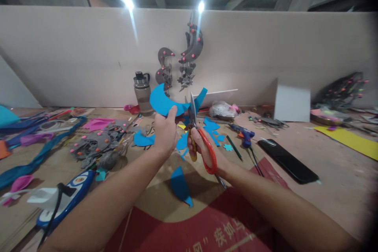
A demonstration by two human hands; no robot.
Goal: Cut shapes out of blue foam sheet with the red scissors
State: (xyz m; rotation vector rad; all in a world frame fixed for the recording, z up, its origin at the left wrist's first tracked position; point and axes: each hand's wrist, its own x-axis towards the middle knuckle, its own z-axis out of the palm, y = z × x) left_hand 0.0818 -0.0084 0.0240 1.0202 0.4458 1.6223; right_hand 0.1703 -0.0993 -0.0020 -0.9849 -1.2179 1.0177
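Observation:
My left hand (pixel 165 132) pinches a blue crescent-shaped piece (pixel 165 104), which looks like felt or foam sheet, and holds it up above the table. In my right hand (pixel 203 145) is a pair of scissors (pixel 210 153) with red and yellow handles. Their blades point up and away and lie across the right end of the blue piece, where a narrow strip sticks out beyond them. Below my hands a blue offcut (pixel 180 187) lies on the cardboard (pixel 159 204). More blue scraps (pixel 211 126) are scattered behind the scissors.
A phone (pixel 288 161), a blue glue gun (pixel 246 134) and a dark pencil (pixel 234 147) lie to the right. Grey felt pieces with pink balls (pixel 99 141) are heaped left. A water bottle (pixel 142 92) stands by the wall, where grey crescent mobiles (pixel 191 49) hang.

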